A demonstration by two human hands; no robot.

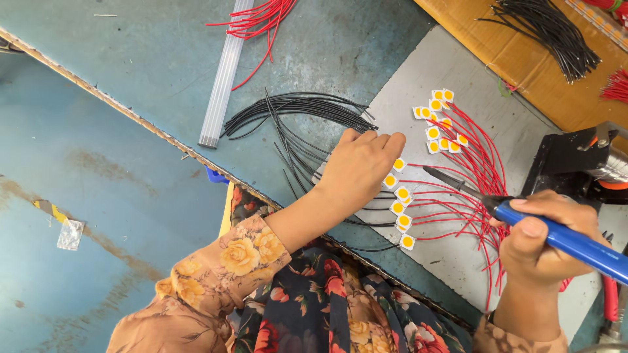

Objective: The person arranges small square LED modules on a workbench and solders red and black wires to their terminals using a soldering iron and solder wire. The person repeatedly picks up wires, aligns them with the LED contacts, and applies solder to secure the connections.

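Grey matting (523,140) covers the bench, where small yellow LED chips (400,202) with red leads are soldered. One chip is pinned under the flattened left hand (360,167); the right hand (543,242) is clenched around a blue soldering iron (497,206), whose tip must be steadied onto the pad.

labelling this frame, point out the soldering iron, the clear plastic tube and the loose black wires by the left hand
soldering iron (562,238), head view, on its blue handle
clear plastic tube (224,75), head view, mid-length
black wires (297,104), head view, on the curved bundle
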